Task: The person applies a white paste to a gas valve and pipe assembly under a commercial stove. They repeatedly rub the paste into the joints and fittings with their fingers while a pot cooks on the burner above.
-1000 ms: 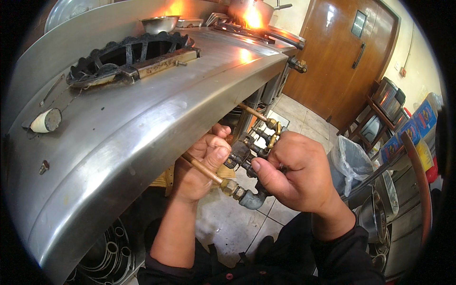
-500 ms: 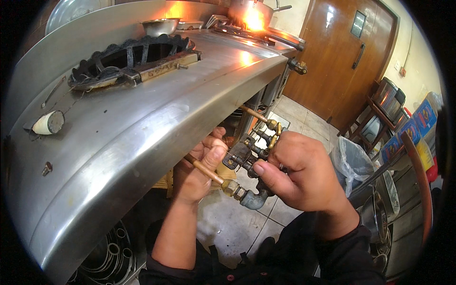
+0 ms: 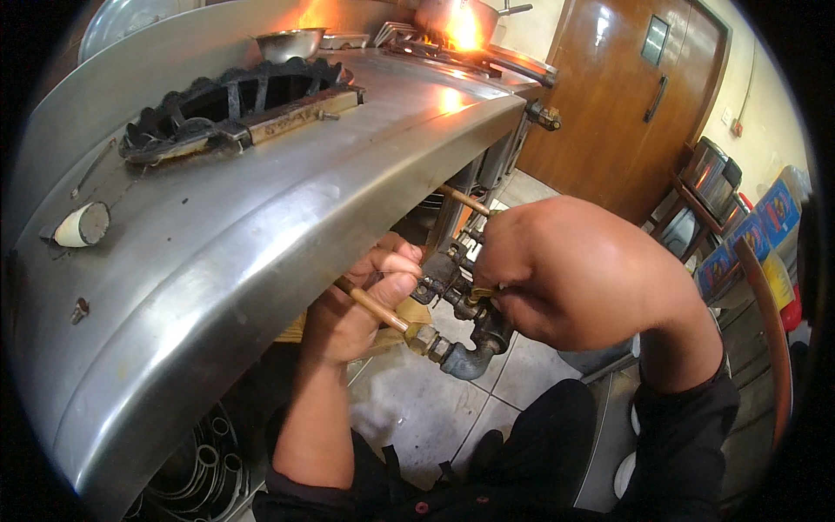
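At ten o'clock, the long, shiny stainless-steel stove top (image 3: 287,174) carries a black, scalloped metal burner ring (image 3: 233,99), and at eleven o'clock stands a shallow silver metal bowl (image 3: 291,45). At twelve, orange flames (image 3: 465,33) burn against a silver metal pot (image 3: 432,14), which the upper edge cuts off. A brown wooden door (image 3: 600,113) is at two o'clock, and pale square floor tiles (image 3: 417,409) lie toward six. Near the centre, in front of the stove edge, is the dark metal valve assembly (image 3: 446,268), joined to a copper-coloured pipe (image 3: 378,307). The right hand (image 3: 565,270), at three o'clock, pinches its small brass-coloured lever (image 3: 481,295) and covers part of the assembly. The left hand (image 3: 370,291), at nine from it, has thumb and fingertips pressed together; whether something thin is between them, I cannot tell. The pipe's far end is hidden under the stove, and at seven o'clock dark round metal pieces (image 3: 207,456) are hard to distinguish.
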A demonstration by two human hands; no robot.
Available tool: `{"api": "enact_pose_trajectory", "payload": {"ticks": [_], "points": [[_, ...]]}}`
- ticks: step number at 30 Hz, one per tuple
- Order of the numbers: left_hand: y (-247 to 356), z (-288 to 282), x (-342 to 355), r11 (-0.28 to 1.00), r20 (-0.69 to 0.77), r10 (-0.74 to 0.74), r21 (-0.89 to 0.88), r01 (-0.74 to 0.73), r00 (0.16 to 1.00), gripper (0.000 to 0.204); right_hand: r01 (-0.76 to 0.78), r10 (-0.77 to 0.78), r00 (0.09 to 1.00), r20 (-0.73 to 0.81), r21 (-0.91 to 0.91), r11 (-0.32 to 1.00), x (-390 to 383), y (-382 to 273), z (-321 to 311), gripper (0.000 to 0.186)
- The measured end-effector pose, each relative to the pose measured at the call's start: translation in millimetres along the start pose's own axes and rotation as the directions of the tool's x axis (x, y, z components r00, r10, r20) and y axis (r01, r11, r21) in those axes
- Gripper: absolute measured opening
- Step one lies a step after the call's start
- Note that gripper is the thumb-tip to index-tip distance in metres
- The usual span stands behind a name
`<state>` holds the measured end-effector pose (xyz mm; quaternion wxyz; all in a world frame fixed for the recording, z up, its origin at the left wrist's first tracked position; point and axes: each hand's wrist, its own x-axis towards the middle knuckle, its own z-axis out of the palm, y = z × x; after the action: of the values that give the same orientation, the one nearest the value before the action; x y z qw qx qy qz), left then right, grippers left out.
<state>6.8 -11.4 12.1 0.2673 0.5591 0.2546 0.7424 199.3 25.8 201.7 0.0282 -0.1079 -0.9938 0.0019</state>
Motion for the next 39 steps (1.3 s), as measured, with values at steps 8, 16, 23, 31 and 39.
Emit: {"api": "enact_pose_trajectory", "payload": {"ticks": [8,16,23,31,39], "points": [[1,1,4,0.999,0.040,0.009,-0.047,-0.007,0.999,0.005,-0.007,0.019,0.992,0.123,-0.102,0.995,7,-3,-12,0.009],[-6,11,3,0.960,-0.122,-0.089,-0.275,0.052,0.989,0.007,-0.021,0.030,0.989,0.143,-0.063,0.998,8,-2,-9,0.009],[-8,6,4,0.973,-0.052,0.002,-0.231,-0.013,0.999,0.006,-0.048,0.061,0.990,0.128,-0.101,0.994,8,-10,-7,0.009],[-7,8,2,0.989,-0.005,0.033,-0.142,-0.033,0.999,0.003,-0.130,0.133,0.990,0.050,-0.059,0.990,7,-14,2,0.015],[-22,-27,-1,0.951,-0.275,0.059,0.307,0.030,0.960,0.037,-0.112,0.120,0.985,0.124,-0.070,0.991,9,-14,-3,0.011]]}}
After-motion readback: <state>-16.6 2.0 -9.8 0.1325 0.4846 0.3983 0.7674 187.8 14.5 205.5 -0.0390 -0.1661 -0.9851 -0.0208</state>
